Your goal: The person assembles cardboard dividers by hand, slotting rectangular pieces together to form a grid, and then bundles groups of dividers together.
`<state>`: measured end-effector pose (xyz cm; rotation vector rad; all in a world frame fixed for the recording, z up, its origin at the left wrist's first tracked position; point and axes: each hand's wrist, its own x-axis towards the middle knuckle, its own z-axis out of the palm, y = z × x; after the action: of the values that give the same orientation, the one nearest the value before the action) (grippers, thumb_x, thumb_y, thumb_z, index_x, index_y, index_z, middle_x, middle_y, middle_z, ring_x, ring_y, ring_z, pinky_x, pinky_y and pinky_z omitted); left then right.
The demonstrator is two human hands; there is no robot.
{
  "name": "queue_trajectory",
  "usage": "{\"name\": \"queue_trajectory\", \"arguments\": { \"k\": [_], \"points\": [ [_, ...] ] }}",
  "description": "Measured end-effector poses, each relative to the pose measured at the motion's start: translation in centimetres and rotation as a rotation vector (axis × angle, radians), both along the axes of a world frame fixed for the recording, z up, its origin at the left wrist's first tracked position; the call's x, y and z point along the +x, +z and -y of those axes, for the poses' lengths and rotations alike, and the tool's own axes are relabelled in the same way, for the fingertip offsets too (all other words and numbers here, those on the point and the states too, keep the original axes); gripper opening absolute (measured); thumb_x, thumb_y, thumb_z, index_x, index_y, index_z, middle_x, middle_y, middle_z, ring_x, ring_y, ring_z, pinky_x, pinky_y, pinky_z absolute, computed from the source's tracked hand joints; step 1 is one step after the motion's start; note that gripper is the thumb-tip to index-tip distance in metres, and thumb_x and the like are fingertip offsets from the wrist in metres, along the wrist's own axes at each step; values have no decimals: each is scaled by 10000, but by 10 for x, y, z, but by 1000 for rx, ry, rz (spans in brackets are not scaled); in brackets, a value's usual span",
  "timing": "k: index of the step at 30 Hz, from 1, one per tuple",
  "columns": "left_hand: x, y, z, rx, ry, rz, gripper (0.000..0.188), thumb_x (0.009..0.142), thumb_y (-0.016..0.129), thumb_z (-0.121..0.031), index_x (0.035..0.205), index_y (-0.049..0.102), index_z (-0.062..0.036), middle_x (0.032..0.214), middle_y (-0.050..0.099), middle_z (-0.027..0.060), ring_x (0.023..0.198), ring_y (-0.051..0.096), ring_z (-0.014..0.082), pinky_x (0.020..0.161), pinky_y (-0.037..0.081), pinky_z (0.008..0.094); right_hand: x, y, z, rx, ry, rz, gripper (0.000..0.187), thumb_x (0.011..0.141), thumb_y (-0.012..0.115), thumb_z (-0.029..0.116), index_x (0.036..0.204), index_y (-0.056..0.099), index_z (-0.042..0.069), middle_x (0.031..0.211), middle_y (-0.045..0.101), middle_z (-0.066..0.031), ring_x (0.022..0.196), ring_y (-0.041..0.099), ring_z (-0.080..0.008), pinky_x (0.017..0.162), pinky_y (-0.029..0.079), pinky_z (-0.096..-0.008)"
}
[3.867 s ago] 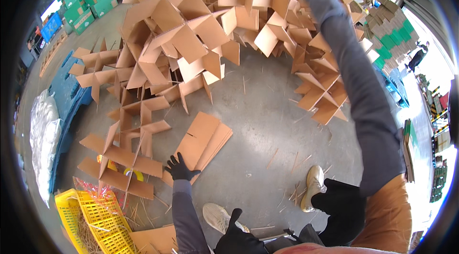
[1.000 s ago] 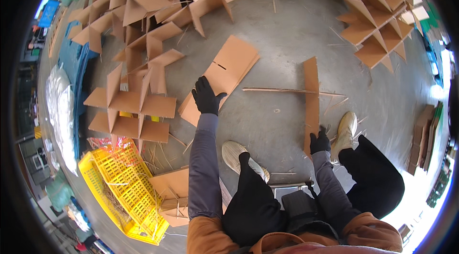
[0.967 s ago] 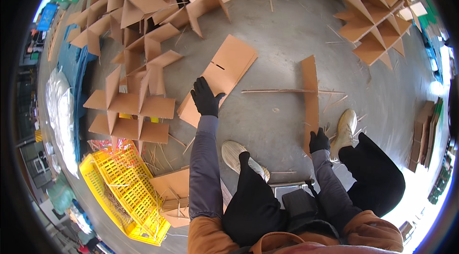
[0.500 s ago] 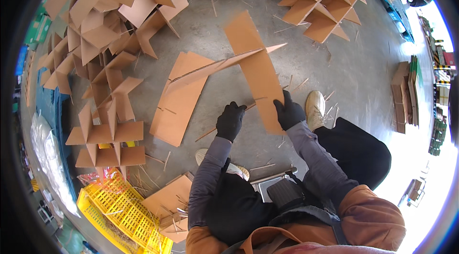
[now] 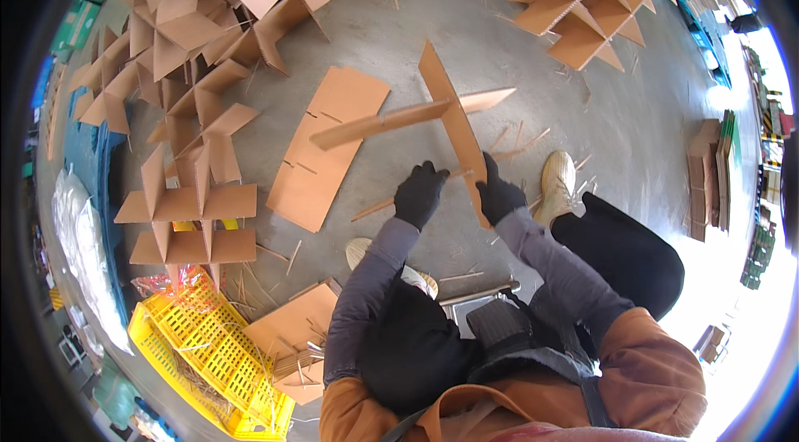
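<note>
Far L, slotted cdbd grid (image 5: 181, 202) sat just beyond yellow crate (image 5: 212, 321). Next, flat slotted sheet (image 5: 329, 151) lay on floor, partly hidden by crosspiece (image 5: 379, 121). L hand (image 5: 419, 192) was closed on thin cdbd strip (image 5: 374, 211), seen nearly edge-on. Tilted panel (image 5: 460, 134) crossed the crosspiece btwn sheet & R shoe (image 5: 558, 180); R hand (image 5: 502, 192) gripped its near end. Far R, brown boards (image 5: 703, 184) were stacked.

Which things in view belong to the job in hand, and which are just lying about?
Job in hand:
right hand, gripping crossed cardboard strips
left hand, holding an edge-on strip
flat slotted sheets
interlocked cardboard grids

Lying about, seemingly:
yellow crate
thin floor scraps
white plastic bundle
</note>
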<state>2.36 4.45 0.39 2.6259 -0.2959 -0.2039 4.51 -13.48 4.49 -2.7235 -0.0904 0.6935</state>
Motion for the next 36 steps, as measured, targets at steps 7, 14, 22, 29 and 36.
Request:
{"name": "queue_trajectory", "arguments": {
  "k": [7,14,22,29,36],
  "points": [
    [-9,-6,9,-14,32,48,194,842,523,-208,1002,619,-158,804,527,73,767,568,236,626,500,370,-23,-60,-1,-10,-43,-12,828,830,546,179,1440,-14,180,762,626,-238,671,623,-384,560,464,-469],
    [17,-1,-116,-376,928,-83,815,743,686,-437,1342,333,-13,1347,369,239,1262,359,333,1025,312,405,-30,-39,90,-178,-125,19,823,815,566,121,1435,54,301,918,619,-217,711,622,-383,560,457,-477],
    [-36,-38,-209,430,590,-235,1194,515,766,-576,1417,167,-72,1412,237,230,1301,249,384,983,211,625,-5,28,38,-262,-10,338,633,807,616,202,1355,313,109,1101,567,-162,950,572,-359,784,460,-418],
    [-72,45,-109,-80,500,194,1088,539,798,-497,1377,275,-41,1324,325,271,1226,313,431,985,310,513,9,40,-86,735,-215,190,550,763,714,320,1173,518,11,1108,582,-159,1059,553,-256,860,461,-351],
    [-37,51,-56,-9,167,45,1316,436,752,-639,1425,134,-30,1460,54,280,1345,59,463,1044,91,604,71,95,-22,500,-83,162,421,761,666,220,1116,539,32,970,650,-178,913,632,-310,752,508,-376]
  ]
}}
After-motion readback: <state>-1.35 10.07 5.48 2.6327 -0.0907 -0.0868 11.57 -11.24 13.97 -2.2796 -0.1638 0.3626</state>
